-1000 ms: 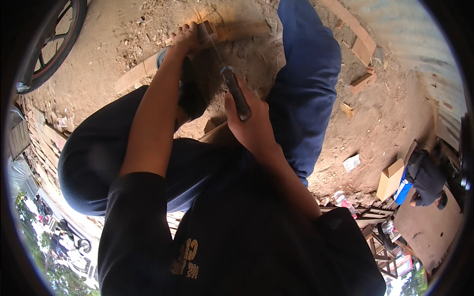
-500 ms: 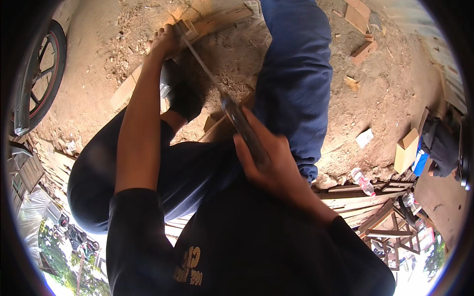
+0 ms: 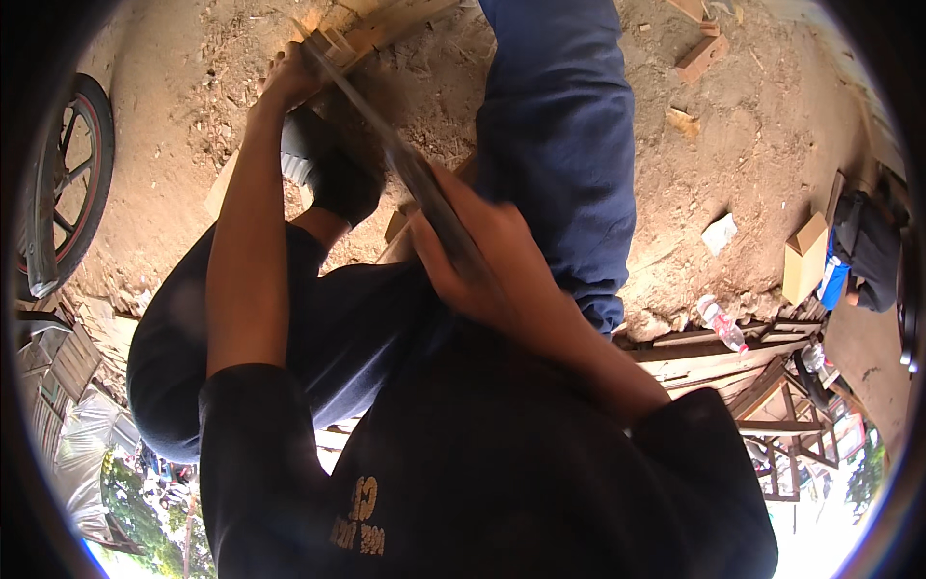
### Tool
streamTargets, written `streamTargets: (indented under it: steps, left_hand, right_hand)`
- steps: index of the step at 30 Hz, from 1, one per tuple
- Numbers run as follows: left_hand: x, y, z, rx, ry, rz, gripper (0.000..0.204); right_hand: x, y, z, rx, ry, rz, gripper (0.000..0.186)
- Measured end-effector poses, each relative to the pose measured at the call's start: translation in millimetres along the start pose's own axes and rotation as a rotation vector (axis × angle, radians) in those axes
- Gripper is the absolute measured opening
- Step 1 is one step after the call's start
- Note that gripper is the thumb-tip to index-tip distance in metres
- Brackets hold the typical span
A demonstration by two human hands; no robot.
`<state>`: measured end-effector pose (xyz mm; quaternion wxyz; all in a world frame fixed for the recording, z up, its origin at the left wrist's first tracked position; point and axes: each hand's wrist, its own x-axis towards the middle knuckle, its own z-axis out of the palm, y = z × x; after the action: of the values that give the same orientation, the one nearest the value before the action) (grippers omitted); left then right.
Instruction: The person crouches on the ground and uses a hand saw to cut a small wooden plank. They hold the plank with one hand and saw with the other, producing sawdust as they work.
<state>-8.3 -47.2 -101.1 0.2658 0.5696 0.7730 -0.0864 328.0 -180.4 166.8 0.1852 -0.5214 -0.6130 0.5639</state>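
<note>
— Doing what with the right hand (image 3: 502, 251)?
— Clasping a long-bladed tool (image 3: 393, 150), mid-frame, slanting to upper left.
— And with the left hand (image 3: 287, 79)?
— At upper left, against the wood (image 3: 394, 27); impossible to tell whether gripping.

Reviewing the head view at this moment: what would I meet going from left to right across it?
Spoked wheel → left hand → right hand (gripping a long-bladed tool) → plastic bottle → cardboard box → person in dark clothing.
</note>
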Motion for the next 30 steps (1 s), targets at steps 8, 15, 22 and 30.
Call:
streamTargets:
  steps: [8, 15, 22, 30]
  left_hand:
    - [-5.9, 5.9, 6.6, 0.104, 0.071, 0.051, 0.089]
    - [3.1, -6.8, 6.8, 0.045, -0.014, -0.001, 0.083]
    - [-7.4, 9.8, -1.1, 0.031, 0.028, -0.025, 0.081]
    - [-10.6, 6.3, -1.6, 0.043, 0.023, -0.017, 0.087]
  right_hand:
    - [-45.5, 0.6, -20.3, -0.012, 0.072, -0.097, 0.036]
    - [17.4, 8.2, 0.1, -0.066, -0.002, -0.149, 0.04]
    - [-22.3, -3.4, -3.2, -0.051, -0.046, 0.072, 0.04]
    - [-39.9, -9.0, -20.0, -0.051, -0.039, 0.023, 0.04]
